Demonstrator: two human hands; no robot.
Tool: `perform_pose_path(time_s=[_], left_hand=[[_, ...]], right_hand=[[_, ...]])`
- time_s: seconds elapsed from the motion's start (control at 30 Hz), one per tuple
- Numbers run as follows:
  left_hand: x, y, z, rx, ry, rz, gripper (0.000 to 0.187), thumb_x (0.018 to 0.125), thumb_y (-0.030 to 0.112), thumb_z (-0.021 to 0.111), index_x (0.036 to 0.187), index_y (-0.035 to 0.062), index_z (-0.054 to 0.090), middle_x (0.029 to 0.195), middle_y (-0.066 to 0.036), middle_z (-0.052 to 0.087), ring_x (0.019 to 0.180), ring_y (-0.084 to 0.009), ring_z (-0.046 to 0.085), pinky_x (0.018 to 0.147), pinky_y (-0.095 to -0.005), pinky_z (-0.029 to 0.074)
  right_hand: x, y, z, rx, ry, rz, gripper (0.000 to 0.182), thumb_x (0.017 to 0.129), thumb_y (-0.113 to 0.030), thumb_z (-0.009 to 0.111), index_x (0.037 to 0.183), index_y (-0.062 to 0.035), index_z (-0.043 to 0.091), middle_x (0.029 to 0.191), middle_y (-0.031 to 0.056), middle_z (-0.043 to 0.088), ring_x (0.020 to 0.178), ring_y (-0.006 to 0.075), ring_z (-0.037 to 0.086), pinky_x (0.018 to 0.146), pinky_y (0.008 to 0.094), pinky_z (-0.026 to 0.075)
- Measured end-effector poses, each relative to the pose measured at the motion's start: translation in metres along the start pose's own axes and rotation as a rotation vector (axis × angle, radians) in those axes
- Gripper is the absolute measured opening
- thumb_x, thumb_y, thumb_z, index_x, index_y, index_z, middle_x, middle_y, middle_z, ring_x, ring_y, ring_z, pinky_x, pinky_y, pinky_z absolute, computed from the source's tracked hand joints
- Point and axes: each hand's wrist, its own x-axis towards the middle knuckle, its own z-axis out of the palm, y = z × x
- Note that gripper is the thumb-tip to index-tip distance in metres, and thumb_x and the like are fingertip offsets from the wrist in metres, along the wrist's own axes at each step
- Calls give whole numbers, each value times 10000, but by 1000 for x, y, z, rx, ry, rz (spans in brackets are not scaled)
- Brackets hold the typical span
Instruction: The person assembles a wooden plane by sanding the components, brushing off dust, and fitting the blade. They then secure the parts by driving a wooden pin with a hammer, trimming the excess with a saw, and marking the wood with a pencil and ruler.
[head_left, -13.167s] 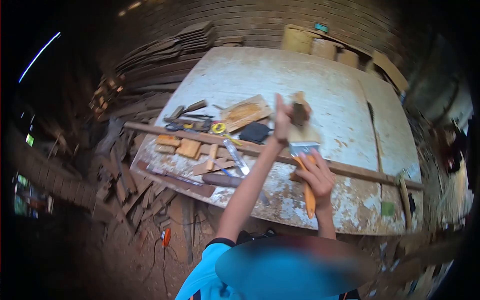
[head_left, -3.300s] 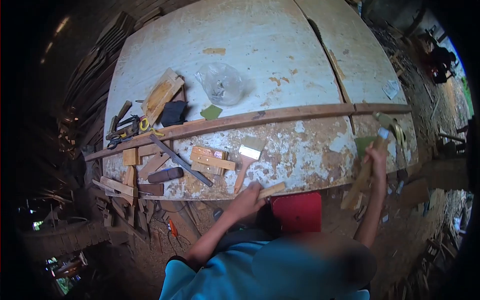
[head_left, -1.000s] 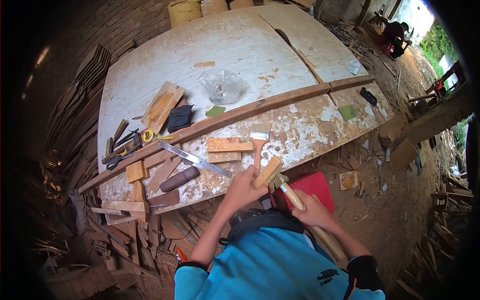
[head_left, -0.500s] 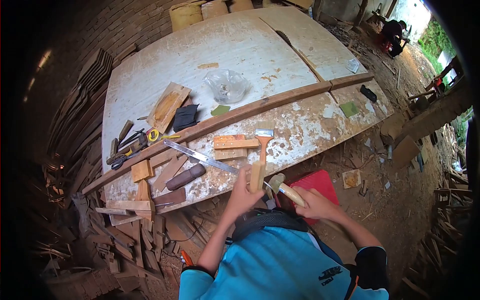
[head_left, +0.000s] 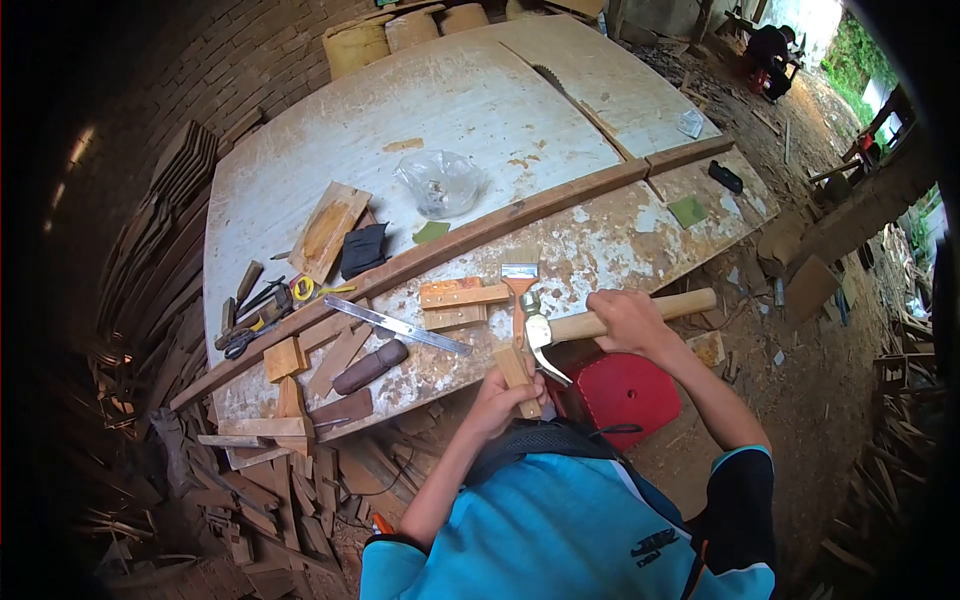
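Observation:
My left hand (head_left: 502,401) grips a small wooden block (head_left: 516,380) close in front of my body, near the table's front edge. In my right hand (head_left: 630,322) is a claw hammer, its fingers wrapped round the pale wooden handle (head_left: 685,304). The metal hammer head (head_left: 537,328) hangs just above and to the right of the block, claw pointing down. Beyond them on the table lies a paintbrush (head_left: 519,273) with an orange handle, partly behind the hammer. Beside it are stacked wooden pieces (head_left: 455,316) and a steel ruler (head_left: 400,325).
A long wooden beam (head_left: 500,216) crosses the worktable (head_left: 330,130). A saw blade (head_left: 548,76) rises from its top. A plastic bag (head_left: 440,185), tape measure (head_left: 303,287) and scissors (head_left: 240,345) lie left. A red stool (head_left: 650,390) stands right; a person (head_left: 770,60) sits far back.
The hammer has swung up and round, so its head is now beside the block and its handle points right. My right hand has risen; the block has tipped slightly.

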Motion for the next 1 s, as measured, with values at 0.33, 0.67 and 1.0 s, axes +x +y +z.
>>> perform_pose_path(time_s=[0.33, 0.67, 1.0], left_hand=[[-11, 51, 30, 26, 172, 121, 281, 876, 309, 589, 824, 77, 438, 628, -41, 449, 535, -142, 475, 500, -279, 416], [-8, 73, 49, 112, 169, 296, 338, 868, 384, 571, 819, 90, 413, 592, -35, 409, 489, -150, 455, 452, -277, 382], [19, 64, 65, -432, 172, -26, 248, 893, 355, 497, 788, 147, 414, 586, -14, 381, 459, -112, 382, 433, -254, 338]], right_hand=[[4, -23, -29, 276, 356, -60, 362, 604, -247, 724, 815, -27, 529, 775, 137, 555, 751, 332, 572, 683, 411, 446], [3, -39, -36, 244, 516, -21, 416, 520, -95, 745, 823, -37, 465, 833, 123, 543, 723, 325, 582, 618, 395, 462], [35, 20, -46, -25, 526, -476, 188, 626, -97, 661, 794, -75, 578, 635, 29, 533, 583, 217, 573, 516, 331, 453]])
